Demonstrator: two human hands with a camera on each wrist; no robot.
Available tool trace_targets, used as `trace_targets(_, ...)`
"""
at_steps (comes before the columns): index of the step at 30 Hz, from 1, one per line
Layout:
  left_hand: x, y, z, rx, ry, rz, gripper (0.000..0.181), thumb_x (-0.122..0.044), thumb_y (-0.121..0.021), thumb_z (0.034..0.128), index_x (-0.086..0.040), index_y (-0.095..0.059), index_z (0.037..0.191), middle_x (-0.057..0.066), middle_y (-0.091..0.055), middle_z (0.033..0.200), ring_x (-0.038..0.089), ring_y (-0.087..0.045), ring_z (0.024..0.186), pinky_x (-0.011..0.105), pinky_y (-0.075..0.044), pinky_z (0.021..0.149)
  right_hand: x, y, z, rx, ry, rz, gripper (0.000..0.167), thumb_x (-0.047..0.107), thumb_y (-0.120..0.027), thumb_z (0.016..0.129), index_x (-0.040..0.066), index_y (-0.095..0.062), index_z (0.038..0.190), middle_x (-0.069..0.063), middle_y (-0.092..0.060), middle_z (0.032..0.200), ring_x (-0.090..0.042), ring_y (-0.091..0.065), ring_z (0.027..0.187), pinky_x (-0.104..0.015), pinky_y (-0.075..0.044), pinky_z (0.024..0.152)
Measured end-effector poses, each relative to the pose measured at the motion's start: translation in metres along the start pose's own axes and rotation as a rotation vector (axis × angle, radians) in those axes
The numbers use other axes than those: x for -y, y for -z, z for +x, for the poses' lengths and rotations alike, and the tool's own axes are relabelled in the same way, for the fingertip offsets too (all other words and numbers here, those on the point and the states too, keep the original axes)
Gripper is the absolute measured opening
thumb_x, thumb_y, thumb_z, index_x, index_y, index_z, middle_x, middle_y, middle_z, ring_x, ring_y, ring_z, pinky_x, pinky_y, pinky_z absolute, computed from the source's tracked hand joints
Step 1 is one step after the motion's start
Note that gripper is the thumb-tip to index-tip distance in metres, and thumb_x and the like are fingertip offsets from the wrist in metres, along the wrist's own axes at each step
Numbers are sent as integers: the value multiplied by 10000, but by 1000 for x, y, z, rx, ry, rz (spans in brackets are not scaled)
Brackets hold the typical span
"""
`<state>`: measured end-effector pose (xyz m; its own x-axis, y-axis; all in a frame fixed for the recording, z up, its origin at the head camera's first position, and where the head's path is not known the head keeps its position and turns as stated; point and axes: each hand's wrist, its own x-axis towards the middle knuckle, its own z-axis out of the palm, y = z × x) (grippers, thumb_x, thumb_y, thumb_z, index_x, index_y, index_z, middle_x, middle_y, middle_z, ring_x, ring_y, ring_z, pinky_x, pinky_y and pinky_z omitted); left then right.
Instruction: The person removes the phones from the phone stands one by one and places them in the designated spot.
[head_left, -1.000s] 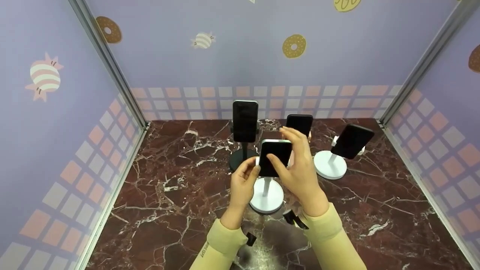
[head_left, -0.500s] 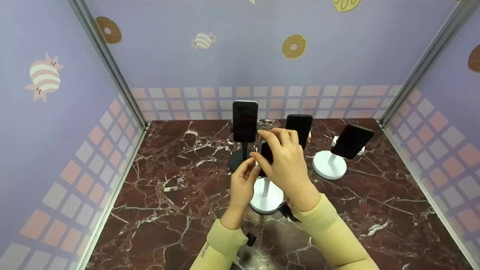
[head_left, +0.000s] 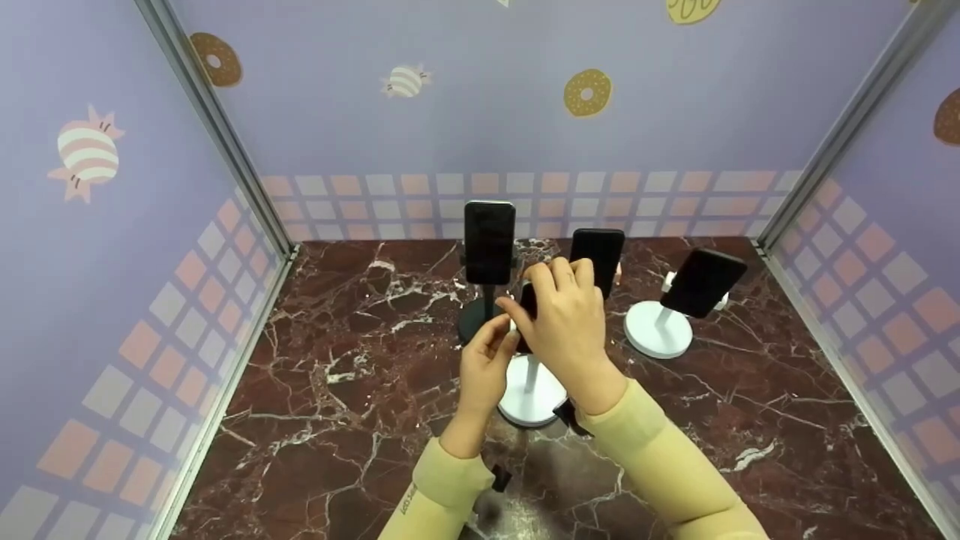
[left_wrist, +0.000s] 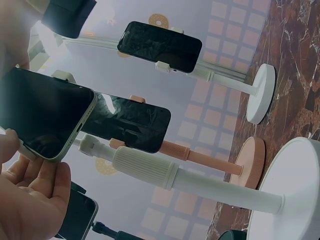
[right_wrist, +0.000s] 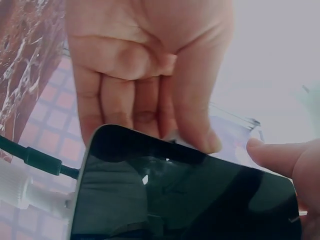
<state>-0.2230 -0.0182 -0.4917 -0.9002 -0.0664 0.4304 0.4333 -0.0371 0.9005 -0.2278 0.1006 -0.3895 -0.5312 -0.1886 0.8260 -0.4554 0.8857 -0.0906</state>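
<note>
A smartphone (left_wrist: 45, 110) with a dark screen and pale edge sits in the clamp (left_wrist: 63, 76) of a white phone stand, whose round base (head_left: 534, 394) rests on the table. My left hand (head_left: 484, 367) pinches the clamp at the phone's left side, thumb in front and fingers behind. Across the phone's upper part lies my right hand (head_left: 566, 319), gripping it with bent fingers; in the head view it hides most of the screen. The right wrist view shows that hand's thumb (right_wrist: 272, 152) by the phone's left edge, near its top.
Behind stand more phones on stands: one on a dark stand (head_left: 490, 244), one on a peach stand (head_left: 598, 259), and one tilted on a white stand (head_left: 703, 283) at the right. Patterned walls (head_left: 495, 127) enclose the marbled table (head_left: 337, 420) at the back and sides.
My right hand has moved left from the phone's right side and now covers the screen. Since half a second ago its fingertips have shifted slightly. My left hand stays put.
</note>
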Motion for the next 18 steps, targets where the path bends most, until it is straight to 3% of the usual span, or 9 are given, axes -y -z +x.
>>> trace_targets(10,0,2,1,25,-9,1,275,-11,-589,1020,121,-625,1259,284,-686,1147,44,-647,934,199,-551,812,4,-13,-3,-78,-42,-72,550,441,-907,755,76,-551,960,-136,-541,970,-351,-438,928,-420,-439,517)
trace_targets(18,2,2,2,52,-39,-54,277,27,-562,1021,164,-594,1260,327,-659,1147,0,-621,905,190,-535,780,5,-19,-4,-112,-60,-60,345,189,-807,813,61,-520,956,-170,-522,996,-380,-415,950,-423,-390,586)
